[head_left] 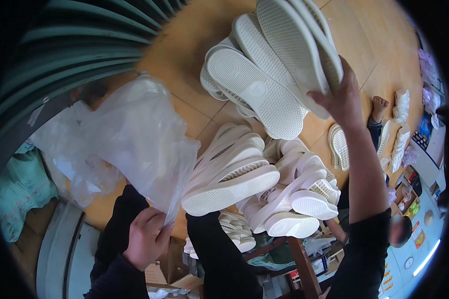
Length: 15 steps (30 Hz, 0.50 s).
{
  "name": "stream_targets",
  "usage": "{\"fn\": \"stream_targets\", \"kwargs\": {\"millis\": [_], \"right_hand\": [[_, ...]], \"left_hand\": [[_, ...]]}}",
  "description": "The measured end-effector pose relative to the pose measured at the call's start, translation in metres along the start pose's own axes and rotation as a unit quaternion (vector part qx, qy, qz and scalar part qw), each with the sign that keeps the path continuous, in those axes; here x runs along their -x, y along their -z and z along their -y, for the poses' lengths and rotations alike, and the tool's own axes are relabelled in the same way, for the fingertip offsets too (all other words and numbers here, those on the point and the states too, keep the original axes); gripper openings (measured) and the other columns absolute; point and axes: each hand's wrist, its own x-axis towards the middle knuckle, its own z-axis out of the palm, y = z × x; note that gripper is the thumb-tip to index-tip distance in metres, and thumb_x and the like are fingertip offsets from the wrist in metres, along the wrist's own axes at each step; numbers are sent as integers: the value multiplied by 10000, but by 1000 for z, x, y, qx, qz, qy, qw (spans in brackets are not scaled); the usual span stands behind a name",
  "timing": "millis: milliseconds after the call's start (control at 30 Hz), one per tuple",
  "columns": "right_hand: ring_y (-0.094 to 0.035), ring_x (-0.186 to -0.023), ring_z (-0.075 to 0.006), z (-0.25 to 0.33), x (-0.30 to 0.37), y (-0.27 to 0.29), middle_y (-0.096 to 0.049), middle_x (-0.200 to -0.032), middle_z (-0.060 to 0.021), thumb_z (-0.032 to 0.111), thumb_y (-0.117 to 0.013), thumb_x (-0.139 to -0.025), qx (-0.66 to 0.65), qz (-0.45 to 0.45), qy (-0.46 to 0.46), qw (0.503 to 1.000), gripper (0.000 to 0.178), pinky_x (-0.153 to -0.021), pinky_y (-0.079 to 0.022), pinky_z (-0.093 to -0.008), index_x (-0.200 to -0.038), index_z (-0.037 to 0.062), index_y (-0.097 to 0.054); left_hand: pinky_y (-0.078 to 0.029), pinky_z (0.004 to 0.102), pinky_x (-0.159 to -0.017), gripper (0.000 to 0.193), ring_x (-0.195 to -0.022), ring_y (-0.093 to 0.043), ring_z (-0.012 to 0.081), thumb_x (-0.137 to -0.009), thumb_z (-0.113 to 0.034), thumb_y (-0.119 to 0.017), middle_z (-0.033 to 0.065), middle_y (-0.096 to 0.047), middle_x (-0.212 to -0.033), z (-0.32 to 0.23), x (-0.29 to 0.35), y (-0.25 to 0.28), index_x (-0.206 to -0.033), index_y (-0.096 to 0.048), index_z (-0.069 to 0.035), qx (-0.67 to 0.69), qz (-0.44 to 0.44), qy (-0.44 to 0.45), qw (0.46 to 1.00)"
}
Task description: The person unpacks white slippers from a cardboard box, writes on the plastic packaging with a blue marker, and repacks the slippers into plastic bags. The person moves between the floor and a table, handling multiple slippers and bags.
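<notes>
Left hand, 7 o'clock, pinching bag; right hand, 2 o'clock, gripping soles. Tip: hold bag taut, soles squared.

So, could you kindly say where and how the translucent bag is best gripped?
Probably pinch the translucent bag at its narrow corner, from the person's side, as the left hand does: the plastic gathers there, while the rest spreads wide.

It looked like a workshop for shoes, because there were heaps of white shoe soles, a big plastic bag and a cardboard box.
</notes>
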Motion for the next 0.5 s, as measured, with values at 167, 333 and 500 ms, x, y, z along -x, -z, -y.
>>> {"fn": "stream_targets", "kwargs": {"millis": [167, 333, 500], "right_hand": [[-599, -1091, -396, 35, -5, 21, -622, -1154, -177, 268, -803, -730, 65, 11, -27, 997, 826, -940, -486, -497, -1469, 187, -441], [-683, -1011, -238, 80, 76, 100, -668, -1177, -177, 226, -734, -776, -234, 46, -105, 965, 738, -886, -552, -360, -1433, 16, -472], [-630, -1123, -232, 182, 239, 133, -622, -1248, -141, 138, -841, -720, -484, 151, -414, 756, 841, -985, -505, -379, -1426, -49, -424]], "left_hand": [[-535, 426, -763, 169, -880, -642, 380, -741, 20, -666, 168, -644, -947, 6, 1, -3, -910, -657, 23, -45, -84, -30, 995], [-528, 385, -713, 249, -857, -655, 346, -836, -91, -702, 195, -668, -925, 5, -3, -4, -1063, -672, 5, 10, -47, 30, 998], [-493, 305, -672, 303, -745, -598, 150, -984, -257, -656, 85, -704, -859, 2, -30, 8, -1124, -704, 8, 114, -26, 87, 989]]}}
